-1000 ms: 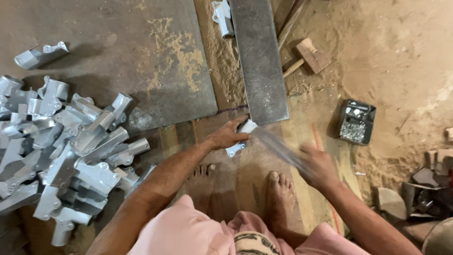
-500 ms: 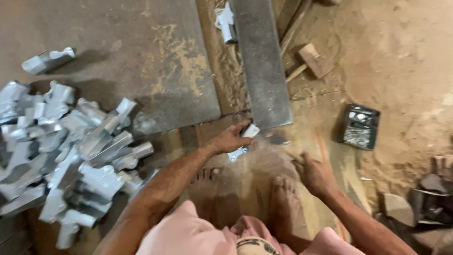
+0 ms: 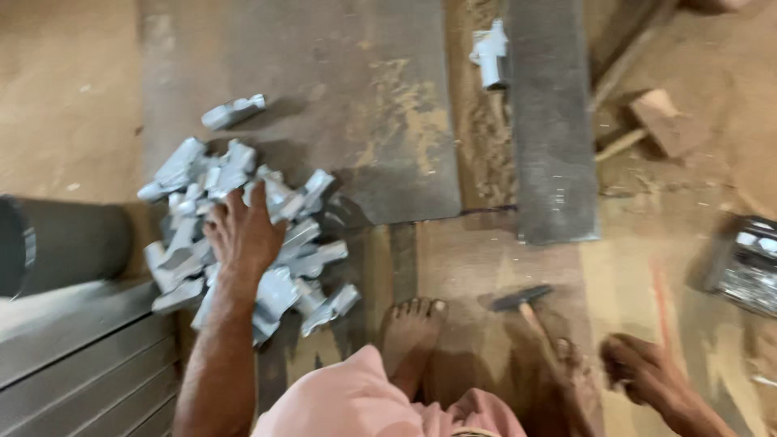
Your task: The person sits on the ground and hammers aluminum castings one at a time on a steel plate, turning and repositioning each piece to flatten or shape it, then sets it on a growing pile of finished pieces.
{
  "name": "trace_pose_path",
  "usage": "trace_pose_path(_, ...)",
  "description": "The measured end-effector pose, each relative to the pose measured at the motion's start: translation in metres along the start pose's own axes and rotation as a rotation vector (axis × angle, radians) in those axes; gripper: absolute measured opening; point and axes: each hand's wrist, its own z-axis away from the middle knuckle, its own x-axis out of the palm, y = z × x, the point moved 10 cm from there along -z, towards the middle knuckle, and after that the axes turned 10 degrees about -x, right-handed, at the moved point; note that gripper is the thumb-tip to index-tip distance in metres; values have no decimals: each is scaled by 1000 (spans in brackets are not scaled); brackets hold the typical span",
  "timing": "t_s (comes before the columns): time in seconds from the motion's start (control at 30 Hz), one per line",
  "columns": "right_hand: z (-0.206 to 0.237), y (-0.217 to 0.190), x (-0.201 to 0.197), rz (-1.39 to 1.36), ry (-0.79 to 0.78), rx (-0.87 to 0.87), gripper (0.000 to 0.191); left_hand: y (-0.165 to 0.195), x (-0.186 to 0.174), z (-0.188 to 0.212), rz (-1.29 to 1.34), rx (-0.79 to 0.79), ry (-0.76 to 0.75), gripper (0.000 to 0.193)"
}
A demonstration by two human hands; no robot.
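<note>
- Our pile of grey metal castings (image 3: 243, 235) lies on the floor, left of our feet.
- Our left hand (image 3: 243, 231) rests spread on it — picking one; next needs a firm grasp.
- Our right hand (image 3: 639, 372) — blurred; grip unclear.
- A hammer (image 3: 526, 303) lies nearby.

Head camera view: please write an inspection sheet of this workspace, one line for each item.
Surface: dusty wooden floor with a grey metal sheet and a long grey metal bar lying on it.
Job's things: pile of silvery metal castings; small hammer lying on the floor.
Clutter: one casting apart on the sheet, another beside the bar; wooden block; dark box of small metal bits.
Hands: left hand rests flat on the pile; right hand blurred, near the hammer handle, grip unclear.
Cables: nothing seen.
Surroundings: dark cylinder and ribbed grey panel at left; bare foot on the floor.
</note>
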Motion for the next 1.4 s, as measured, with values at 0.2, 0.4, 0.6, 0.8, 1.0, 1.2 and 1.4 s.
trace_pose_path(0.2,15,-48,33,188,-217,-46,26,208,-6,-32,357,677,117,56)
trace_pose_path(0.4,9,-36,-21,-83,93,-142,26,398,58,-45,139,737,-205,60)
trace_pose_path(0.6,23,37,-36,-301,212,27,25,446,76,-51,157,571,-361,100)
trace_pose_path(0.8,26,57,-36,-365,238,138,26,431,40,-89,236,568,-47,88)
trace_pose_path(1.0,12,16,-32,-255,155,50,28,402,-8,-119,366,463,-42,50)
trace_pose_path(1.2,25,-73,-24,91,213,-226,22,349,-44,-81,539,648,321,42)
trace_pose_path(1.4,22,-166,-24,205,284,-336,23,272,-8,-42,1362,749,-229,48)
